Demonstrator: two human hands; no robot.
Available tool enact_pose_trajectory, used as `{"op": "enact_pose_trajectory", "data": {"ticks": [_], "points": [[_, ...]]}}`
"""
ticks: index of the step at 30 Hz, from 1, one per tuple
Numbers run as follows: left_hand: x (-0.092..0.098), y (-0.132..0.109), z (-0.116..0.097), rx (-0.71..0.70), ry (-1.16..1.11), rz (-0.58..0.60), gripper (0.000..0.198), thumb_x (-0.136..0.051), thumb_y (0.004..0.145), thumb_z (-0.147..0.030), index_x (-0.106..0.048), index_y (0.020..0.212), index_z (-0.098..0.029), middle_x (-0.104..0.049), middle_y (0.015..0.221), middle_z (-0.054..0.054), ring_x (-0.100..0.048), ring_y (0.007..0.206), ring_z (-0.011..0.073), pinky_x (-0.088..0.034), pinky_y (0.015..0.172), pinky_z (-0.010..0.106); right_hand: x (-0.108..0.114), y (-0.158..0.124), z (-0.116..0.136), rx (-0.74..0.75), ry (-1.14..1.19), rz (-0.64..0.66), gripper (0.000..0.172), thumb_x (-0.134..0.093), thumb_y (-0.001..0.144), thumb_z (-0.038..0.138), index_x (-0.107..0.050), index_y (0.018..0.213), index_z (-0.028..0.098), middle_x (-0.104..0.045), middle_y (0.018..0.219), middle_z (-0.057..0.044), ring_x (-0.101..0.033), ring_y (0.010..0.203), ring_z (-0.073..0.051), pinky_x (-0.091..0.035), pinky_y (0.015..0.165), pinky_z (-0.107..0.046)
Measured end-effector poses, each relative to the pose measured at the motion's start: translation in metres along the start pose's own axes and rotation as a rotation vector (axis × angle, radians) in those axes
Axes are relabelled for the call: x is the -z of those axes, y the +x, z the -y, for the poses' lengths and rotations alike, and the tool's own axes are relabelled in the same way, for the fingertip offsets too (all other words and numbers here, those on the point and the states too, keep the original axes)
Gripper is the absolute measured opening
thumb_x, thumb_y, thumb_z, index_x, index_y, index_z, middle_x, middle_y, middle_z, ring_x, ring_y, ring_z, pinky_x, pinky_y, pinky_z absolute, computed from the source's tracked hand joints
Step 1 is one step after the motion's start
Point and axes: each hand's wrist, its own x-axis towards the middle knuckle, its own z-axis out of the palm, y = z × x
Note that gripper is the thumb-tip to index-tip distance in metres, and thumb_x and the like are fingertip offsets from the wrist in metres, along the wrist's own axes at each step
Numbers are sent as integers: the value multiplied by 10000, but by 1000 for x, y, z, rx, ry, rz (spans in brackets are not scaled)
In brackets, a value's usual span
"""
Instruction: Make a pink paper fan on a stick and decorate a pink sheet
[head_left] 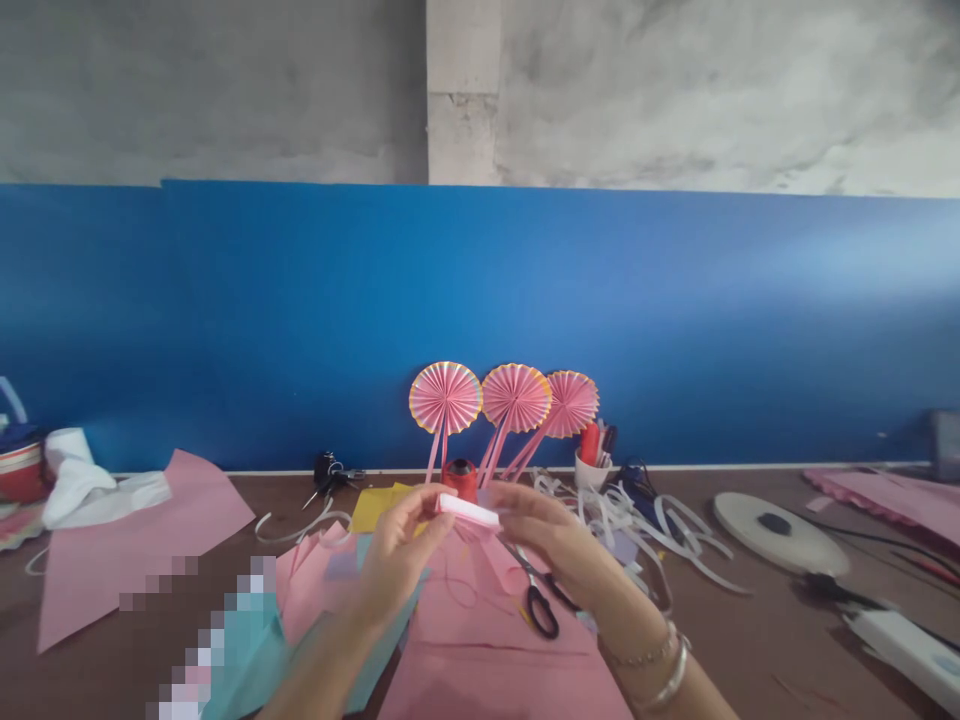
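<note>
Two bare hands meet over a table [675, 660], holding a small folded paper strip [469, 511], white along its upper face and pink beneath. The strip lies directly between the two grips, its long axis running left to right, with the right end tilted slightly lower in view. The left hand [405, 535] pinches the left end between thumb and fingers; the right hand [551, 530] closes narrowly about the right end, so neither is clearly nearer. Below the strip is pink paper [502, 685], with black-handled scissors [541, 612] just beneath the right hand. Beyond stand a red object [459, 478], partly hidden, and three pleated pink paper fans [516, 397] before a blue panel [300, 300].
</note>
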Motion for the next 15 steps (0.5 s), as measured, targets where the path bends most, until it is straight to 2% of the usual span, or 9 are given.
{"op": "enact_pose_trajectory", "data": {"ticks": [2,3,4,6,9,15], "points": [[0,-1,-4,-95,243,-14,229,-602,791,-312,-660,971,-184,-679,908,54,-605,843,199,-470,774,310,-2,-3,5,185,-253,-268,265,-642,709,267,-663,959,183,-667,953,-62,-590,875,-190,-451,769,-293],[-1,-1,-5,-137,342,-21,204,-591,796,-298,-662,957,-195,-682,898,47,-606,830,197,-473,767,310,-5,-5,7,257,-363,-332,197,-616,725,278,-666,888,179,-669,896,-56,-586,837,-188,-447,744,-291],[-2,-2,-6,-175,423,-18,182,-585,800,-285,-664,944,-207,-684,892,41,-606,822,195,-476,761,307,-9,-8,9,305,-453,-340,152,-592,744,287,-664,818,175,-666,824,-47,-581,778,-180,-443,711,-286],[-5,-4,-5,-252,529,14,156,-589,804,-271,-664,931,-221,-687,902,37,-609,834,195,-479,763,304,-19,-14,11,335,-570,-235,142,-577,764,283,-666,731,178,-654,717,-25,-564,686,-157,-432,652,-265],[-8,-7,-1,-330,594,66,158,-591,803,-231,-659,944,-216,-686,925,48,-612,861,198,-479,782,309,-32,-18,7,353,-641,-155,148,-573,772,259,-683,711,181,-654,676,-16,-557,631,-141,-423,591,-244],[-8,-9,-6,-271,516,196,226,-563,818,-186,-677,1008,-234,-688,928,45,-613,777,173,-478,713,266,-32,-13,-1,254,-533,-117,138,-591,758,258,-669,700,160,-685,679,-33,-606,648,-159,-452,611,-261]]}}
